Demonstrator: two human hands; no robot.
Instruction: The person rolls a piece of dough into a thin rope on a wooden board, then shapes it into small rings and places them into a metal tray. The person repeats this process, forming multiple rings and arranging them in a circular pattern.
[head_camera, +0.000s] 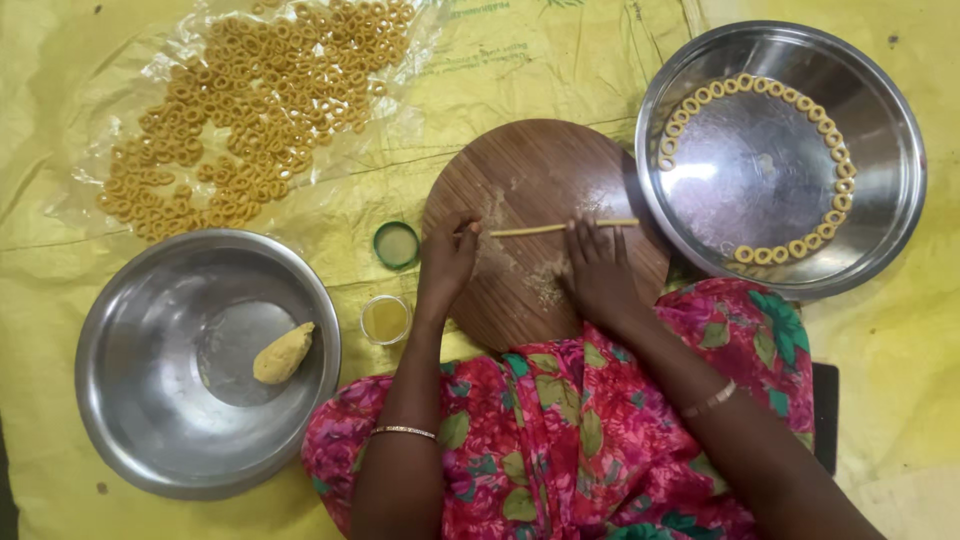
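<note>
A thin rope of yellow dough (560, 228) lies across a round wooden board (530, 170). My left hand (446, 260) rests on the board with its fingertips at the rope's left end. My right hand (598, 272) lies flat, fingers spread, its fingertips pressing on the rope's middle. Neither hand grips anything.
A steel bowl (150, 400) at the left holds a lump of dough (284, 353). A steel plate (880, 190) at the right carries dough rings (836, 150) along its rim. Several more rings (250, 110) lie on clear plastic. A green lid (396, 245) and a small oil cup (386, 319) sit beside the board.
</note>
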